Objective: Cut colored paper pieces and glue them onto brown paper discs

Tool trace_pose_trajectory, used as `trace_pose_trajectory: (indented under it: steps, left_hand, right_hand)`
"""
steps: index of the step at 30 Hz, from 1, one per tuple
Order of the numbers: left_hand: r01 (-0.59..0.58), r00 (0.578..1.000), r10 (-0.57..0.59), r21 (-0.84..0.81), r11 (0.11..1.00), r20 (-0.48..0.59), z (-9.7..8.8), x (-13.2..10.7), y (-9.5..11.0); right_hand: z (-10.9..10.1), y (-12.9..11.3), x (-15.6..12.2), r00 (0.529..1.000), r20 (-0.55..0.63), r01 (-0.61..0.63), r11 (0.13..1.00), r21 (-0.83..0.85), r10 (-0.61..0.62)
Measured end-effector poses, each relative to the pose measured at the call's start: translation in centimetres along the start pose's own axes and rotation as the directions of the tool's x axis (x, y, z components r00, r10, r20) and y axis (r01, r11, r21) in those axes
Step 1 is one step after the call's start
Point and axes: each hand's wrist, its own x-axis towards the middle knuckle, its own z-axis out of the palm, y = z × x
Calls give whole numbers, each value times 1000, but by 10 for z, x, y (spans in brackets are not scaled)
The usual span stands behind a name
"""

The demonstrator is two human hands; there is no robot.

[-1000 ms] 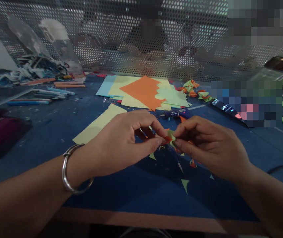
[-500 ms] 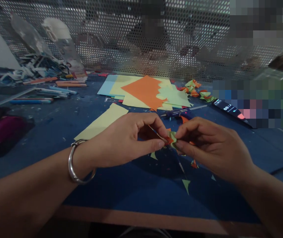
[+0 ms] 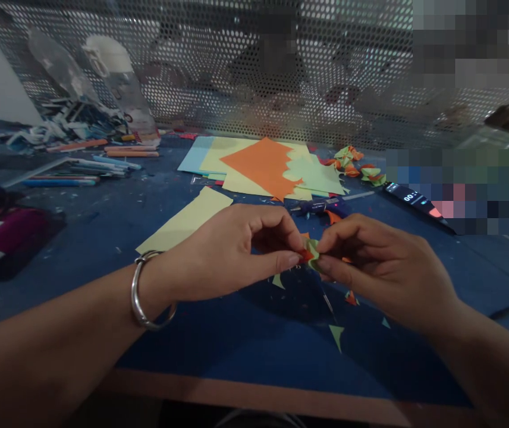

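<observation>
Between my two hands is a small curled paper piece [image 3: 311,254], green on one side with orange beside it. My left hand [image 3: 245,249], with a silver bangle [image 3: 136,297] at the wrist, pinches its orange edge between thumb and fingers. The green edge is in the pinch of my right hand [image 3: 374,261]. Fingertips hide part of the paper. Below lie green paper scraps [image 3: 336,336] and a small orange-and-green scrap [image 3: 351,298]. A dark blue glue gun [image 3: 323,205] rests just beyond my hands.
Stacked coloured sheets, topped by a cut orange sheet [image 3: 258,166], lie at the back. Folded paper flowers [image 3: 348,160] sit to their right, near a phone [image 3: 415,205]. Leftward are a yellow sheet [image 3: 187,220], a water bottle [image 3: 123,89], paper rolls [image 3: 132,153] and a magenta device [image 3: 9,232].
Both hands keep their pinch on the paper piece, with only slight finger movement. The whole view has shifted a little, so things appear slightly lower and further right.
</observation>
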Motion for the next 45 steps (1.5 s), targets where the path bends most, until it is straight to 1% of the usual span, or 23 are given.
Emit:
trace_pose_trajectory:
  steps: [5,9,13,16,18,23,27,32,35,39,42,45]
  left_hand:
    - [-4,997,12,105,994,-75,5,1,2]
    - [21,991,-5,113,993,-136,11,2,3]
    - [-6,987,28,141,990,-157,14,3,1]
    - [-28,987,53,162,986,-151,15,3,-1]
    - [-29,989,50,145,989,-143,17,3,-3]
    - [21,991,-10,88,996,-130,20,3,-3]
    - [21,985,-11,60,998,-171,23,3,-2]
    - [1,976,-8,-33,999,-216,27,4,-8]
    - [6,976,-25,-88,996,-218,29,5,-12]
    - [10,974,-43,-149,989,-221,32,6,-14]
    - [-23,969,1,-86,996,-249,34,6,-16]
    - [-94,944,114,80,992,-310,37,4,-18]
  right_hand:
    - [2,-1,1,1000,-17,8,1000,-12,-8]
    - [2,-1,1,1000,-15,10,999,-34,-11]
    - [2,-3,3,1000,-7,-1,999,-36,1]
    - [4,-3,4,1000,-21,-5,999,-41,4]
    - [5,-3,4,999,-31,-10,999,-47,9]
    - [4,-1,3,1000,-18,5,999,-54,-6]
    - [3,1,1,998,-28,47,989,-142,-52]
    - [3,2,-1,990,-81,93,973,-210,-112]
    - [4,1,-1,987,-94,102,961,-258,-129]
    - [4,1,0,986,-76,123,958,-258,-147]
    - [4,2,1,983,-74,143,954,-262,-167]
    - [4,1,2,976,-82,167,937,-306,-201]
